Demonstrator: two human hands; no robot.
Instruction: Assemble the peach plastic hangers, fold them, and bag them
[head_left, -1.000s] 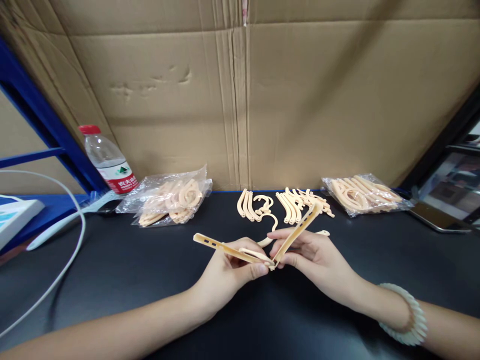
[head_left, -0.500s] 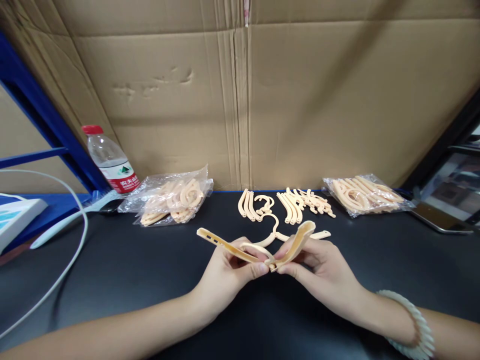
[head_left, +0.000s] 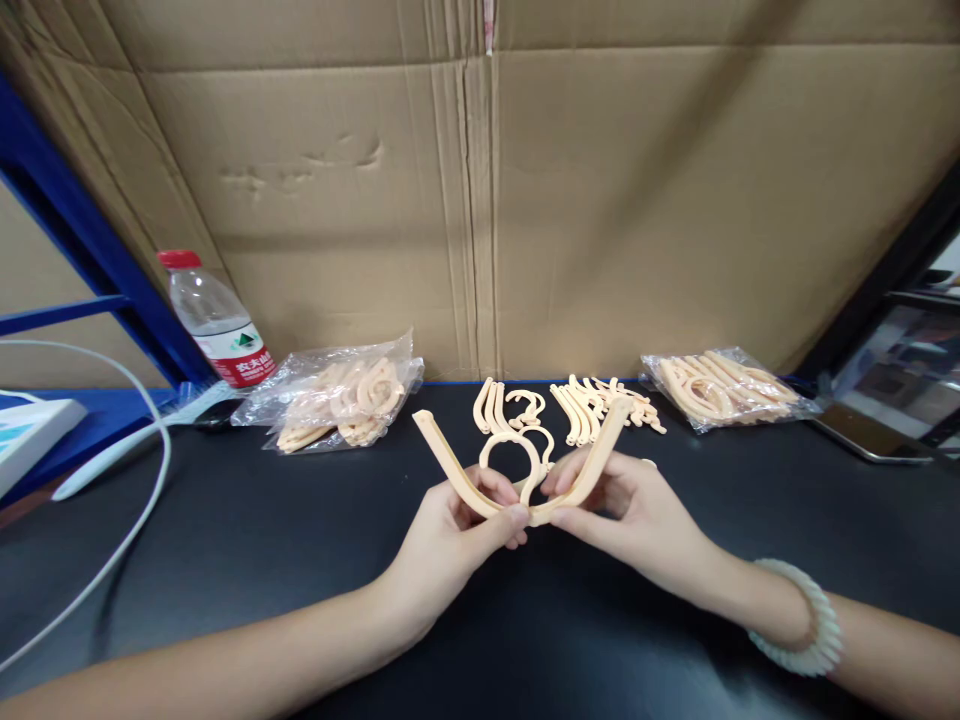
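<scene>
Head view: left hand (head_left: 450,535) and right hand (head_left: 649,520) pinch a smooth, beige, curved-armed plastic hanger (head_left: 541,515).

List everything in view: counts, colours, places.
Held hanger: one, peach, between both hands
Second hanger: one, peach, behind it
Loose pieces: many, peach, rear centre
Left bag: one, clear, rear left
Right bag: one, clear, rear right
Bottle: one, clear, red cap, left
Phone-like slab: one, dark, right
Looping cable: one, white, left
Handle: one, white, left
Box-like item: one, white-blue, left
Frame: one, blue, left
Post: one, dark, right
Cardboard: one backdrop, brown, rear
Tabletop: one, black, beneath
Bracelet: one, pale green, right wrist
Left hand: one, bare, on held hanger
Right hand: one, bare, on held hanger
</scene>
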